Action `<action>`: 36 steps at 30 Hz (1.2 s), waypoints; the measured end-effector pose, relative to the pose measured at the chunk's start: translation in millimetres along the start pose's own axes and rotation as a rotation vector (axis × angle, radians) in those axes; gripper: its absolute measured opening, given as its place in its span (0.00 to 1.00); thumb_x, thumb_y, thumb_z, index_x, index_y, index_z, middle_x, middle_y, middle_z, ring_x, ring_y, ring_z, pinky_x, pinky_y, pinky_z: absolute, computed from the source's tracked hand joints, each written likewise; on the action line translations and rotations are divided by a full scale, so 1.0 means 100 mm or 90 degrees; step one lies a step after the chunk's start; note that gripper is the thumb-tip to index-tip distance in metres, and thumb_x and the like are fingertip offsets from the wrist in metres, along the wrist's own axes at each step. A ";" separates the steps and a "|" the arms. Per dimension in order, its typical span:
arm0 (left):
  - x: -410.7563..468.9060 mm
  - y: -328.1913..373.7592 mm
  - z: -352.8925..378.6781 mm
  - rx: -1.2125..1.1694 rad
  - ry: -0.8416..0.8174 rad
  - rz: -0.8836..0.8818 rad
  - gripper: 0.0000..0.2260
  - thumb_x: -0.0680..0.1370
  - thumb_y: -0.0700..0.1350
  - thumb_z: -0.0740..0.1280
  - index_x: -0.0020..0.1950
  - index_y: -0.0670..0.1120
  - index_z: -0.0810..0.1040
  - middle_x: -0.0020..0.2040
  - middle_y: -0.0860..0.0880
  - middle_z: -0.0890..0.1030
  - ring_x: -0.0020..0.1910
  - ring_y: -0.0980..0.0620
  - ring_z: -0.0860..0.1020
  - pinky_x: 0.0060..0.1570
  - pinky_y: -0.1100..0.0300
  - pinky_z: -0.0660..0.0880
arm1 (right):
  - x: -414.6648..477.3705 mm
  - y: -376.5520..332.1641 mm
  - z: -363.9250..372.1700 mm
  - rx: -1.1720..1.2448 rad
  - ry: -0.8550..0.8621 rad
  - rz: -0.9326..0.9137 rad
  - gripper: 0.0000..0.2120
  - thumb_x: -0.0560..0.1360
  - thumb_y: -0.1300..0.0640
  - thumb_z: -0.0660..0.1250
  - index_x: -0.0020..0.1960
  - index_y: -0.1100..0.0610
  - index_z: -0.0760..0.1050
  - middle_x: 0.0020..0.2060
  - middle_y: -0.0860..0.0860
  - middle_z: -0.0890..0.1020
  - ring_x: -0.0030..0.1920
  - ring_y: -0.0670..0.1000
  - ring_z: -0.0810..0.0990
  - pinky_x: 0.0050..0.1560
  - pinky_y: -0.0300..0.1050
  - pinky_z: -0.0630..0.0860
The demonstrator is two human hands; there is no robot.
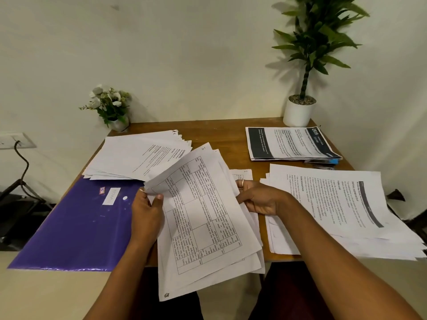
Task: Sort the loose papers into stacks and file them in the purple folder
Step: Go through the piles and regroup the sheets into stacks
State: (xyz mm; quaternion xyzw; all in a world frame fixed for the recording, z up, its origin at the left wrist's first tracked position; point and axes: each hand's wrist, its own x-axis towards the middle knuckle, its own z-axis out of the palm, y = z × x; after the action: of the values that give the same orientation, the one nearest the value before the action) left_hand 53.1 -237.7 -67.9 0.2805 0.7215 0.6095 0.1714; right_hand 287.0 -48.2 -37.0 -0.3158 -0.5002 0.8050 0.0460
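White sheets (pixel 203 218) in both hands (pixel 146 212) (pixel 257 198) overhang the table (pixel 221 137) edge.

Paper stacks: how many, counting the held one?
4: fanned stack back left, dark-headed stack back right, spread stack near right, held stack centre; more may hide beneath.

place: office nook | cues: wooden desk (pixel 258 125), paper stacks (pixel 291 144), potted plant (pixel 300 109), wall socket (pixel 13 140)

The left forearm (pixel 120 273) and right forearm (pixel 335 250) are bare. The right grip (pixel 256 199) wears a pale ring (pixel 240 183) (a plain narrow band); dark clothing (pixel 284 294) covers the near lap.
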 end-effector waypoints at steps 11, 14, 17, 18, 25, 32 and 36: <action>-0.01 0.02 0.01 0.008 -0.017 0.003 0.12 0.83 0.37 0.65 0.65 0.49 0.73 0.56 0.58 0.80 0.52 0.65 0.79 0.44 0.71 0.75 | 0.02 -0.12 0.04 -0.431 0.495 -0.114 0.06 0.78 0.58 0.71 0.54 0.51 0.77 0.54 0.49 0.82 0.57 0.53 0.81 0.53 0.45 0.78; -0.02 0.02 0.02 0.006 -0.016 0.002 0.12 0.82 0.38 0.65 0.65 0.49 0.74 0.57 0.57 0.80 0.56 0.60 0.78 0.49 0.64 0.76 | 0.06 -0.09 0.04 -0.523 0.631 -0.115 0.14 0.77 0.55 0.73 0.61 0.51 0.75 0.62 0.51 0.79 0.63 0.55 0.77 0.58 0.46 0.74; -0.01 0.03 0.02 0.014 -0.014 0.005 0.11 0.82 0.39 0.66 0.63 0.51 0.74 0.56 0.59 0.80 0.55 0.60 0.78 0.50 0.61 0.77 | 0.11 -0.06 0.12 -0.544 0.583 -0.057 0.25 0.76 0.51 0.75 0.69 0.52 0.71 0.69 0.52 0.76 0.67 0.58 0.76 0.62 0.50 0.75; -0.01 0.02 0.02 0.020 -0.014 0.007 0.11 0.82 0.39 0.66 0.62 0.51 0.74 0.55 0.58 0.80 0.55 0.60 0.79 0.50 0.60 0.78 | 0.12 -0.08 0.15 -0.526 0.570 -0.055 0.25 0.76 0.51 0.75 0.69 0.53 0.71 0.68 0.52 0.76 0.66 0.57 0.77 0.60 0.50 0.76; -0.01 0.03 0.15 0.152 -0.059 0.036 0.24 0.80 0.43 0.69 0.74 0.51 0.66 0.68 0.50 0.76 0.65 0.49 0.76 0.61 0.49 0.77 | 0.11 -0.18 0.32 -0.301 0.531 -0.063 0.29 0.77 0.44 0.71 0.74 0.52 0.67 0.71 0.51 0.74 0.67 0.58 0.76 0.63 0.54 0.78; 0.00 0.00 0.18 0.185 -0.108 0.060 0.36 0.80 0.44 0.71 0.82 0.55 0.54 0.79 0.52 0.62 0.76 0.48 0.65 0.69 0.46 0.70 | 0.04 -0.02 0.42 -0.307 0.393 -0.004 0.22 0.74 0.49 0.77 0.62 0.54 0.72 0.62 0.51 0.81 0.53 0.52 0.82 0.44 0.44 0.79; -0.01 0.01 0.15 0.171 -0.117 0.071 0.37 0.80 0.46 0.71 0.82 0.55 0.52 0.80 0.52 0.61 0.77 0.49 0.64 0.69 0.48 0.69 | 0.09 -0.03 0.53 -0.323 0.333 -0.012 0.17 0.75 0.52 0.76 0.60 0.52 0.74 0.56 0.47 0.81 0.46 0.48 0.80 0.40 0.43 0.77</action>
State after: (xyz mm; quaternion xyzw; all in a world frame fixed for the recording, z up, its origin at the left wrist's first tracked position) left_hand 63.4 -226.3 -70.4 0.3953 0.7609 0.4878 0.1637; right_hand 249.8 -84.1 -22.8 -0.5077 -0.6580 0.5469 0.1004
